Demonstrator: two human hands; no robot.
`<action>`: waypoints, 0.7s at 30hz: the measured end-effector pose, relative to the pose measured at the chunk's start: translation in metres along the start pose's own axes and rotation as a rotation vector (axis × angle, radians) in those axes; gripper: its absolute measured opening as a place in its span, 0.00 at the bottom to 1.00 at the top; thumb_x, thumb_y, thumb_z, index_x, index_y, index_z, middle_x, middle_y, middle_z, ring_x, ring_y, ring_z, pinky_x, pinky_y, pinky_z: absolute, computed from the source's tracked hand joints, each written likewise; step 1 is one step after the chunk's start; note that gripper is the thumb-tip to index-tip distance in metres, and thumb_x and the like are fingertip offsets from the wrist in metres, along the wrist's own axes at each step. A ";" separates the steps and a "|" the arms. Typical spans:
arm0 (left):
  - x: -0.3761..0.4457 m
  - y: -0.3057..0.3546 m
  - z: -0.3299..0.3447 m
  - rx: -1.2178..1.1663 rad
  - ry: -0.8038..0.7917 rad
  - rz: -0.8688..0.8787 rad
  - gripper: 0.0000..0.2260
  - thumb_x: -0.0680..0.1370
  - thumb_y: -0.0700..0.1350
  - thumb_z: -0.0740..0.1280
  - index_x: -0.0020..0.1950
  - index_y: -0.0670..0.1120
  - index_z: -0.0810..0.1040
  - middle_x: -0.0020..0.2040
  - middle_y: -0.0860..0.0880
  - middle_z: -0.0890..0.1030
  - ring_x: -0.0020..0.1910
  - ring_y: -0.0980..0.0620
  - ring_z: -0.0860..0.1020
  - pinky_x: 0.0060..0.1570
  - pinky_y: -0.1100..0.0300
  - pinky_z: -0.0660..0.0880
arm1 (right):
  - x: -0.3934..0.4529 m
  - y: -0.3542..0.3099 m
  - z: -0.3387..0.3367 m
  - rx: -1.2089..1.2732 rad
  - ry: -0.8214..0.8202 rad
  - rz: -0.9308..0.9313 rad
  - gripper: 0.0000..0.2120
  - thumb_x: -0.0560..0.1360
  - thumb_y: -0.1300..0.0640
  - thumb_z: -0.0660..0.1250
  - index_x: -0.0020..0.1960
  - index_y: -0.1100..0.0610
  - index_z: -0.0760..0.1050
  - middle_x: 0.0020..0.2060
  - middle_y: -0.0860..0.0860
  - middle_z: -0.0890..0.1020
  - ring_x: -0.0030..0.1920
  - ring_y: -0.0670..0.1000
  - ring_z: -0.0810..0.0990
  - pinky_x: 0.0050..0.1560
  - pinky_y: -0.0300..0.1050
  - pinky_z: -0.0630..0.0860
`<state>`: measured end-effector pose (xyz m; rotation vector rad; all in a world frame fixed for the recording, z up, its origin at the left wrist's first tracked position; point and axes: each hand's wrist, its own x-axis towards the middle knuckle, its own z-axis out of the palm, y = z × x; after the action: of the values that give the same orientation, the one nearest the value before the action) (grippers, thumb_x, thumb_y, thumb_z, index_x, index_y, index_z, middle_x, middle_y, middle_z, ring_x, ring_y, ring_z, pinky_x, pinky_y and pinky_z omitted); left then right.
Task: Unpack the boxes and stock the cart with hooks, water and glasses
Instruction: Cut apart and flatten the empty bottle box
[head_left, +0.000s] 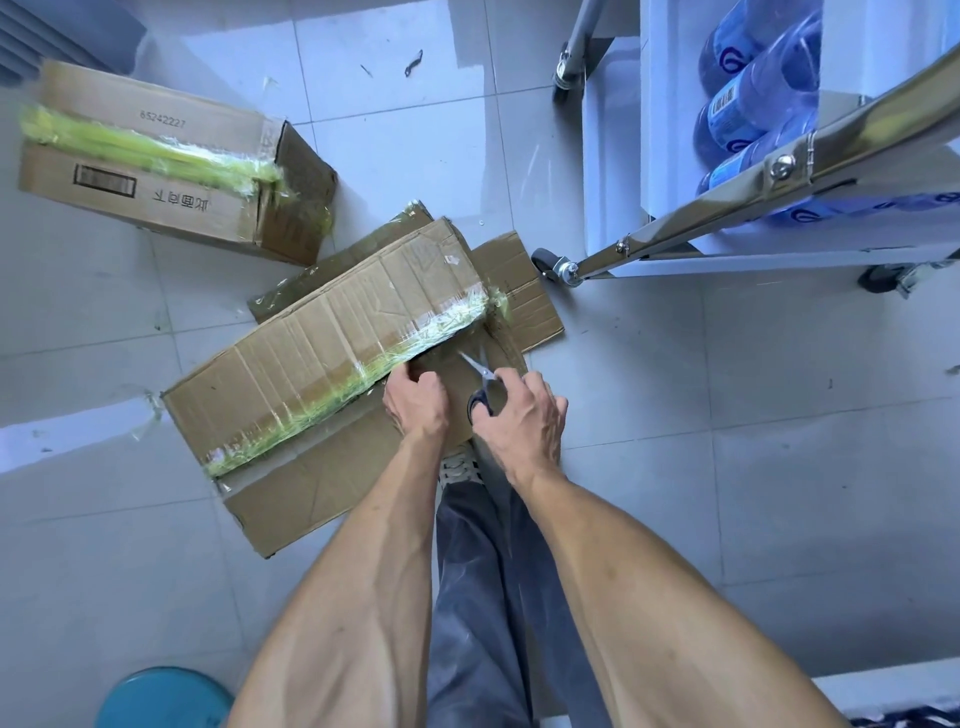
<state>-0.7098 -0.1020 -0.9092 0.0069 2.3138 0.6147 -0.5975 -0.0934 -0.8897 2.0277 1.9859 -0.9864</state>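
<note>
We grip the scissors in our right hand, blades apart at the taped cardboard box (on the floor beside the cart); left hand fingers curl on its flap.

Pale grey floor tiles with thin grout lines, glossy, reflecting soft daylight. Small dark scraps lie near the top. A round teal stool sits at bottom left.
</note>
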 end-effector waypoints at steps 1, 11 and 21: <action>0.001 0.000 0.001 0.003 0.007 -0.010 0.11 0.70 0.39 0.59 0.33 0.52 0.60 0.36 0.53 0.67 0.45 0.47 0.63 0.47 0.60 0.60 | 0.003 -0.005 -0.002 0.061 0.022 0.049 0.16 0.69 0.45 0.66 0.56 0.46 0.76 0.43 0.48 0.72 0.45 0.51 0.73 0.52 0.47 0.64; 0.000 0.006 0.008 -0.012 0.043 -0.047 0.19 0.73 0.37 0.61 0.33 0.55 0.56 0.34 0.57 0.61 0.47 0.48 0.62 0.44 0.60 0.61 | 0.036 -0.024 -0.029 0.148 0.052 0.232 0.16 0.74 0.62 0.63 0.59 0.51 0.79 0.51 0.55 0.80 0.48 0.57 0.75 0.54 0.48 0.69; -0.001 0.012 -0.001 0.177 0.221 0.030 0.11 0.73 0.34 0.60 0.52 0.39 0.77 0.53 0.40 0.79 0.45 0.46 0.71 0.45 0.54 0.66 | 0.023 0.004 -0.024 0.016 0.213 0.163 0.11 0.75 0.61 0.66 0.56 0.51 0.74 0.46 0.51 0.75 0.45 0.54 0.74 0.50 0.46 0.64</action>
<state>-0.7117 -0.0925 -0.9023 0.0589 2.5803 0.4418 -0.5871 -0.0619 -0.8841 2.3470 1.8737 -0.7840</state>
